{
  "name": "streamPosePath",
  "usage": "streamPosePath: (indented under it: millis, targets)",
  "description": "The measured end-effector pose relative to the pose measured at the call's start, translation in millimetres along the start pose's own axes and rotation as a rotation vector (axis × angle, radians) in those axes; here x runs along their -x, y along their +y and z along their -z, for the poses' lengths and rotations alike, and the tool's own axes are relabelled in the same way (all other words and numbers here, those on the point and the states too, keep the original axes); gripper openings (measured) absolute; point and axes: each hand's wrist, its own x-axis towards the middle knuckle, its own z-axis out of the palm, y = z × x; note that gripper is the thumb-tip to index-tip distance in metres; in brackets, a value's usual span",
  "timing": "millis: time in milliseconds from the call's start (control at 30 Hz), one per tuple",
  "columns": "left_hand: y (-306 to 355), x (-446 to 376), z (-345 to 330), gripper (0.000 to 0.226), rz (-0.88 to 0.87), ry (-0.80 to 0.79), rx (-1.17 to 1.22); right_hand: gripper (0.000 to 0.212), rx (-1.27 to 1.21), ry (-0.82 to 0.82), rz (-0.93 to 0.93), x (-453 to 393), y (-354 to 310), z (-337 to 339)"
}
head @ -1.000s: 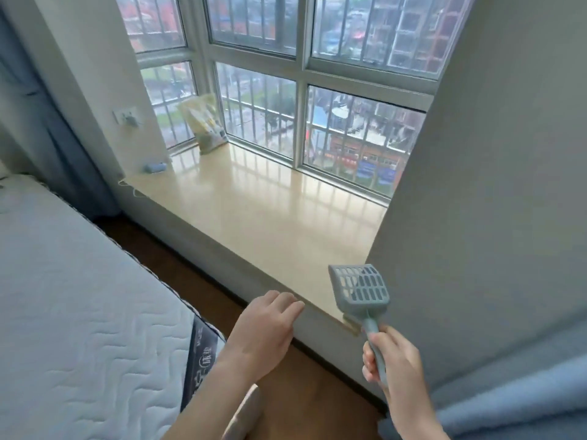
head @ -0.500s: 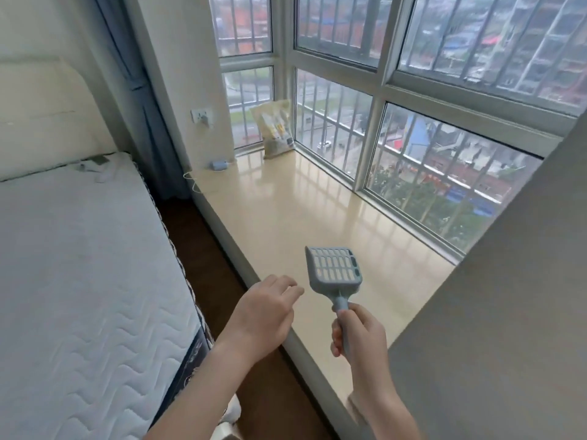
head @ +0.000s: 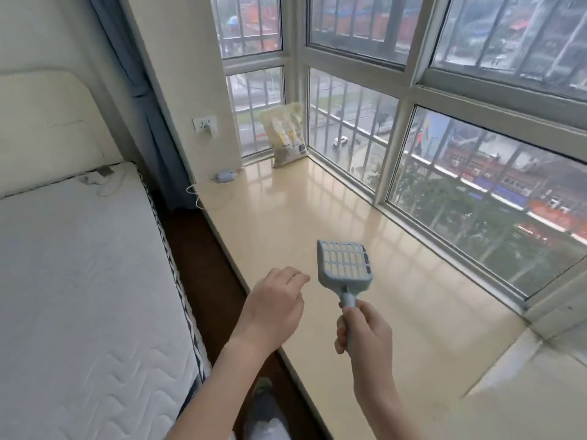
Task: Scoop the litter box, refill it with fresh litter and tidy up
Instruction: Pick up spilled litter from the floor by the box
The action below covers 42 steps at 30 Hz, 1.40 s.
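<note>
Right hand (head: 365,328) gripping the litter scoop (head: 344,265) upright, left hand (head: 273,308) loosely curled and empty, bare window ledge (head: 286,217) ahead, litter bag (head: 286,134) far corner, print unreadable.

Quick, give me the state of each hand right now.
Left hand: empty, fingers loosely curled, holding nothing.
Right hand: closed around the handle of the blue litter scoop.

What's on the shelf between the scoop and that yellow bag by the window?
Nothing. In the head view, the window ledge is bare and shiny from the scoop, held in the right hand, up to the bag in the corner.
</note>
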Motion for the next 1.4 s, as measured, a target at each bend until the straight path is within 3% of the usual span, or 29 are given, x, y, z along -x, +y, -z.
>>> streamPosePath:
  millis: [167,333,500,733,900,1067,1400]
  targets:
    - [-64.1,-101.2,-22.3,0.032,-0.115,-0.028,0.028,0.014,-0.072,0.170,0.037,-89.2,-0.2,-44.3]
    - [-138.0,-213.5,-34.9,0.031,-0.345,-0.102,-0.069,0.015,-0.112,0.357,0.002,-189.1,-11.1,-107.5]
    - [-189.9,-279.9,-25.3,0.036,-0.475,-0.156,-0.100,0.012,-0.140,0.403,-0.028,-241.1,-35.8,-159.8]
    - [-236.0,-299.9,-38.6,0.037,-0.431,-0.212,-0.083,0.013,-0.111,0.340,-0.065,-279.5,-25.8,-197.5]
    - [-279.2,-310.6,-43.5,0.038,-0.403,-0.301,0.009,0.012,-0.108,0.393,-0.097,-309.3,-13.9,-234.5]
    - [-346.2,-375.6,-65.1,0.040,-0.398,-0.315,0.086,0.012,-0.079,0.466,-0.118,-370.6,-1.6,-294.1]
    - [-479.5,-523.2,-58.5,0.039,-0.558,-0.316,0.114,0.015,-0.188,0.644,-0.122,-500.9,-30.3,-439.6]
